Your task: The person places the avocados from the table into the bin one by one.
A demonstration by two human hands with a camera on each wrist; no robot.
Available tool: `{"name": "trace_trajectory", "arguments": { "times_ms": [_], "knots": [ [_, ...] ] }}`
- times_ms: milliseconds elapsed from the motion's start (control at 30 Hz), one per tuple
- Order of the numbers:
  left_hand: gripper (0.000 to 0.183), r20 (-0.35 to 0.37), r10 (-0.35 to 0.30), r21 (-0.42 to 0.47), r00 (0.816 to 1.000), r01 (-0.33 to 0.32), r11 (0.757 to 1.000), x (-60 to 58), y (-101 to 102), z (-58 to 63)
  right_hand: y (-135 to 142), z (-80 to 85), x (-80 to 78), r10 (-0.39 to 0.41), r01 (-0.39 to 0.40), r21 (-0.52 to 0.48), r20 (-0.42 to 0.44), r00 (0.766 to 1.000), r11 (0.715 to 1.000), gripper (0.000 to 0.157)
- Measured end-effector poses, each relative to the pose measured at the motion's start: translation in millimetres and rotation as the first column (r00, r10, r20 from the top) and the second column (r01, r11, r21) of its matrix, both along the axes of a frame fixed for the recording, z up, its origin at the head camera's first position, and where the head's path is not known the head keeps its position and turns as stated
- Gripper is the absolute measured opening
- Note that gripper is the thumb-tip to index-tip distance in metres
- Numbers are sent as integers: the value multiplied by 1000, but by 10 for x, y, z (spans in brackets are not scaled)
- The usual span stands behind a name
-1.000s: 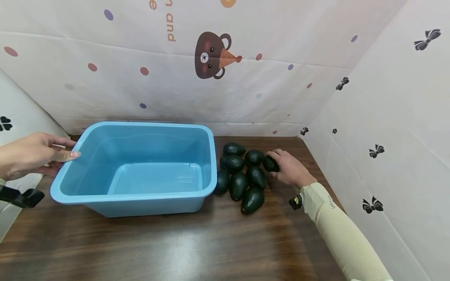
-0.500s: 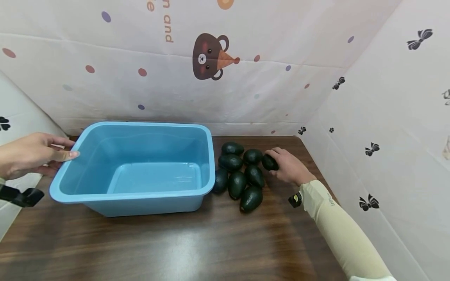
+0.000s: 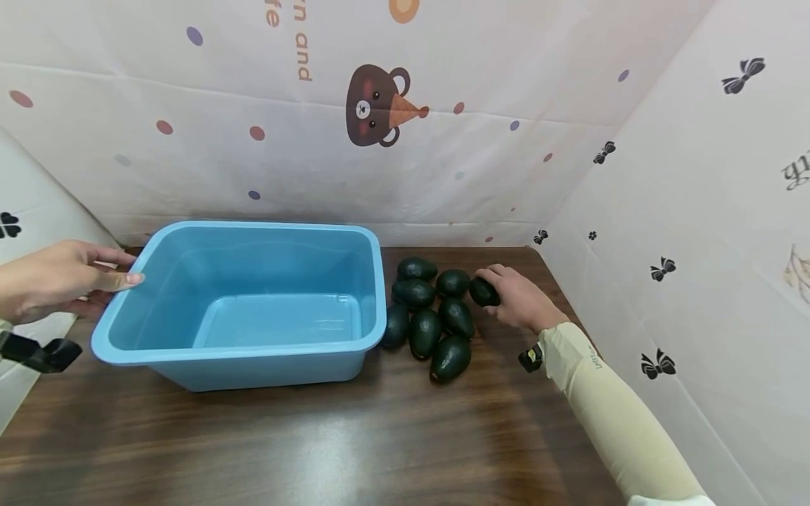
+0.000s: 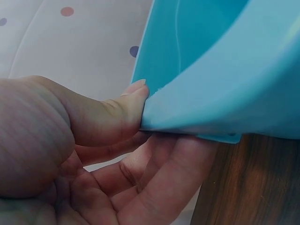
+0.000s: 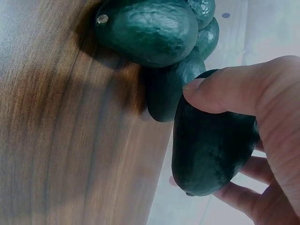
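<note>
My left hand (image 3: 72, 277) grips the left rim of a blue plastic basin (image 3: 240, 355), thumb on top and fingers curled beneath, as the left wrist view shows close up. Nothing lies inside the basin. At the right, my right hand (image 3: 519, 299) holds a dark green avocado (image 5: 211, 145) between thumb and fingers. That avocado sits at the right end of a cluster of several more. The nearest of the cluster is a large avocado (image 3: 451, 358) with its stem end toward me. Another avocado (image 3: 395, 325) lies tight against the basin's right side.
The brown wood-grain table (image 3: 392, 443) carries everything. Behind it rises a white sheet (image 3: 316, 161) printed with a bear and dots, and a patterned white side panel (image 3: 702, 232) stands close along my right arm. A dark wrist mount (image 3: 38, 353) sits below the left hand.
Both hands keep their grips on the basin rim and the avocado. The head view shifts slightly; the basin and the other avocados stay in place.
</note>
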State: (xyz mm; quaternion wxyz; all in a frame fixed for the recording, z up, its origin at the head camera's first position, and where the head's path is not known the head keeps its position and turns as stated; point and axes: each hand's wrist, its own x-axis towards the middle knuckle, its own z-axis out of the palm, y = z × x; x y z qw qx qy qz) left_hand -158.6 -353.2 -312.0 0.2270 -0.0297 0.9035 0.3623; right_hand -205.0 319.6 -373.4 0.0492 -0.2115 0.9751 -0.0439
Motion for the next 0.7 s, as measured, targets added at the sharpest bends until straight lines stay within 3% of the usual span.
{"name": "trace_trajectory", "arguments": {
  "times_ms": [700],
  "knots": [
    [78,-5,0,-15,1000,-1,1000,23,29,17,-27,124,29,34,-34,-1,-22,999,999,70]
  ]
}}
